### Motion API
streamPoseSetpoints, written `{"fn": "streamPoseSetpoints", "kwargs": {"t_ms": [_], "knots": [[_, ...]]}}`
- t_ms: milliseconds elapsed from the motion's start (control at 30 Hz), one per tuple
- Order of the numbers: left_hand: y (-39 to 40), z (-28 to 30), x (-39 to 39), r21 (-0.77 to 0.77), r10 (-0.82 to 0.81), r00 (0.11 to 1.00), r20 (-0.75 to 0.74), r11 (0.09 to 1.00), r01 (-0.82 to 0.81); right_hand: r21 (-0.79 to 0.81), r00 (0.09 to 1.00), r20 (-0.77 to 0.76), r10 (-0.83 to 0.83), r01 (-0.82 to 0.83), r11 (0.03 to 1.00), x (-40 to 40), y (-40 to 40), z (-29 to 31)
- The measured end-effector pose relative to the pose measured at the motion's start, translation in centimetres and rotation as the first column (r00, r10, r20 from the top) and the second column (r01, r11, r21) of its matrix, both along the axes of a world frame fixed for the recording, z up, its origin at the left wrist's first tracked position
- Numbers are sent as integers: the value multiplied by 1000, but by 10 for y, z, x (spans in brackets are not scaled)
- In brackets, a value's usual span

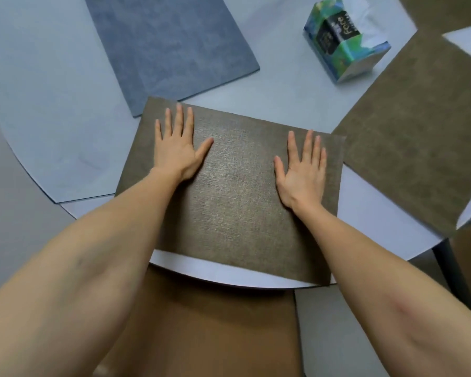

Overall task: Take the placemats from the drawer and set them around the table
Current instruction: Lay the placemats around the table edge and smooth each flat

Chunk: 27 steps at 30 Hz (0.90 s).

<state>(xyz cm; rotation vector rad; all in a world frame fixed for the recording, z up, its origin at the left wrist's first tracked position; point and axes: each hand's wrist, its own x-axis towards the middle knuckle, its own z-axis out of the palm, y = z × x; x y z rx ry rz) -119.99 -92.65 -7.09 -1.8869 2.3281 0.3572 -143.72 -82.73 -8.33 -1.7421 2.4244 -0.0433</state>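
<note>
On the round table (52, 110), at 6 o'clock, the left hand (178, 148) and right hand (302, 172) are pressing flat, fingers straight, on the brown placemat (234, 202).

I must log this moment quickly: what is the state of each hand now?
Left hand: open, fingers straight, lying flat on the brown rectangular woven placemat.
Right hand: open, fingers straight, flat on the same placemat.
</note>
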Motion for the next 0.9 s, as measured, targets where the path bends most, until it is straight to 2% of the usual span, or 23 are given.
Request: {"fn": "streamPoseSetpoints", "kwargs": {"t_ms": [133, 233, 300, 400, 500, 633, 767, 900], "knots": [[-5, 3, 50, -2, -91, 995, -28, 996, 91, 99, 996, -72, -46, 53, 994, 4, 0, 6], [-12, 5, 91, 27, -212, 975, -60, 976, 214, 179, 969, -92, -229, 242, 954, 21, 0, 17], [-12, 8, 116, 25, -290, 956, -36, 956, 291, 151, 945, -102, -310, 323, 934, 54, 2, 25], [-1, 11, 151, 32, -522, 853, -10, 852, 522, 33, 964, -9, -265, 265, 964, 142, 6, 32], [12, 7, 189, 33, -700, 715, -4, 714, 699, 36, 982, 78, -172, 170, 985, 233, 6, 22], [7, 4, 212, 61, -740, 672, -13, 670, 740, 52, 972, 47, -230, 227, 972, 283, 9, 6], [-2, 5, 214, 90, -762, 644, -63, 639, 764, 1, 967, 20, -254, 254, 967, 290, 9, 2], [-10, 18, 213, 193, -787, 616, -22, 601, 775, 15, 966, 17, -259, 259, 966, 292, 9, 2]]}}
